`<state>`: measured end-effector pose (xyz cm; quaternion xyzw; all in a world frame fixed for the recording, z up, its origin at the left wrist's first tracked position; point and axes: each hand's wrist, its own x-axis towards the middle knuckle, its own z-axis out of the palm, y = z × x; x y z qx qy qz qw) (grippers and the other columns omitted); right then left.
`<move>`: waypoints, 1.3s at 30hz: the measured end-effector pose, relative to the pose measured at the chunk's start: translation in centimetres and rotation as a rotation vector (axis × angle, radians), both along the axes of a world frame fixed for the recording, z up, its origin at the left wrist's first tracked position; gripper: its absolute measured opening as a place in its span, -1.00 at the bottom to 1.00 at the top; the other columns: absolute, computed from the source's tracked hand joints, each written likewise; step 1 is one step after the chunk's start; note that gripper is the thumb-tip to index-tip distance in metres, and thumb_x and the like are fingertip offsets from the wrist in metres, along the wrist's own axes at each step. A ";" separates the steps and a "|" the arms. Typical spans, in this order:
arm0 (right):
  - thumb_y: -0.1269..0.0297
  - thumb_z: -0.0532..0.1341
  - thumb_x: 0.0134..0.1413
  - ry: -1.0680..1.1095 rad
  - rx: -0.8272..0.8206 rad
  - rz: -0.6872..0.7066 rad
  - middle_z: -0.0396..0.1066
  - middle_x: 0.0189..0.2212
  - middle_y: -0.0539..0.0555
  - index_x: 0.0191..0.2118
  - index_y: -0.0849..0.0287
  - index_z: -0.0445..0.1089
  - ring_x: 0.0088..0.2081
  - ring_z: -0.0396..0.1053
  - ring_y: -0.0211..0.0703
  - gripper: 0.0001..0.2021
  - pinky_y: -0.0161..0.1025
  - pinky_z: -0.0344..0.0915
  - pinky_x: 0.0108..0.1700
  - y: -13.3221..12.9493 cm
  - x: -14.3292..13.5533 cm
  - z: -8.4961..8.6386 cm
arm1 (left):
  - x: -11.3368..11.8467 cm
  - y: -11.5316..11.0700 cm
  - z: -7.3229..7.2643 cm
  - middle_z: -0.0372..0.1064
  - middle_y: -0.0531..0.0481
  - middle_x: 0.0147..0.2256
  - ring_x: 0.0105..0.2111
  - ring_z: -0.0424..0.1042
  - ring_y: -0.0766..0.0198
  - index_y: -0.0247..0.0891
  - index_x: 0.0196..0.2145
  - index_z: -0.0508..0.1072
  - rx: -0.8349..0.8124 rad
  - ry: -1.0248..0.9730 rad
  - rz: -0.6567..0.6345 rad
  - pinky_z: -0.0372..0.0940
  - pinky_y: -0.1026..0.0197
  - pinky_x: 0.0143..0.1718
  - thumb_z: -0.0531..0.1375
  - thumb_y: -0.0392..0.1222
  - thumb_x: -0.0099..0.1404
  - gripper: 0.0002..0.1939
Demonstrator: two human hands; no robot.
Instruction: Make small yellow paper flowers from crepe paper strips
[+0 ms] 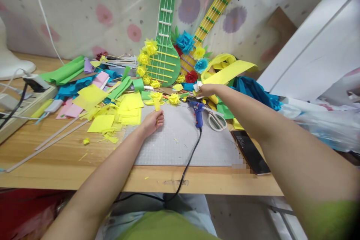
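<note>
My left hand [153, 123] is a loose fist over the grey cutting mat [168, 146], pinching a small strip of yellow crepe paper [156, 105] that sticks up from the fingers. My right hand [207, 89] reaches to the back of the table, its fingers curled at a small white thing [197, 85] whose kind I cannot make out. Below that hand lies a blue hot glue gun [198, 114] with a black cord, and white-handled scissors [217, 122] rest beside it. Yellow paper flowers [173, 99] sit at the mat's far edge.
A green paper guitar [165, 63] and a yellow one [208, 22] lean on the curtain behind. Yellow paper squares [129, 108] and scraps spread left. A phone [250, 152] lies right, a power strip [28, 108] far left, blue crepe paper [254, 92] back right.
</note>
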<state>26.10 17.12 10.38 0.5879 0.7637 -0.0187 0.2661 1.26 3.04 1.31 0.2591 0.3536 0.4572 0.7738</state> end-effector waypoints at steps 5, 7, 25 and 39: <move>-0.02 0.03 0.11 0.355 -0.154 -0.305 0.34 -0.10 0.27 -0.09 0.35 0.32 -0.29 0.42 -0.19 -0.51 -0.36 0.36 -0.33 0.6 1.4 -1.1 | 0.0 0.2 -0.2 -0.15 0.23 -0.67 -0.72 -0.09 0.54 -0.29 -0.49 0.18 0.006 -0.004 -0.016 -0.16 0.47 -0.72 0.10 -0.22 0.21 -0.83; 0.03 0.00 0.14 0.457 -0.181 -0.333 0.35 -0.09 0.27 -0.05 0.36 0.29 -0.27 0.42 -0.20 -0.53 -0.36 0.38 -0.31 0.5 1.5 -1.4 | 0.0 0.3 -0.2 -0.16 0.22 -0.67 -0.72 -0.09 0.54 -0.29 -0.49 0.18 -0.001 -0.008 -0.013 -0.16 0.47 -0.72 0.09 -0.22 0.22 -0.83; 0.05 -0.11 0.20 0.711 -0.210 -0.281 0.42 -0.22 0.26 -0.08 0.33 0.30 -0.27 0.42 -0.13 -0.54 -0.24 0.38 -0.26 0.4 2.6 -0.2 | -0.1 0.3 -0.2 -0.14 0.23 -0.68 -0.73 -0.08 0.54 -0.29 -0.49 0.18 -0.022 -0.004 -0.009 -0.14 0.48 -0.72 0.12 -0.20 0.20 -0.81; 0.09 0.21 -0.02 0.741 -0.055 0.180 0.31 -0.49 0.04 -0.42 0.20 0.34 -0.21 0.31 -0.06 -0.75 -0.21 0.18 -0.21 -5.7 -9.6 5.9 | -0.6 0.1 0.4 -0.12 0.21 -0.69 -0.74 -0.05 0.53 -0.29 -0.48 0.21 -0.054 -0.086 0.051 -0.12 0.49 -0.74 0.08 -0.09 0.25 -0.75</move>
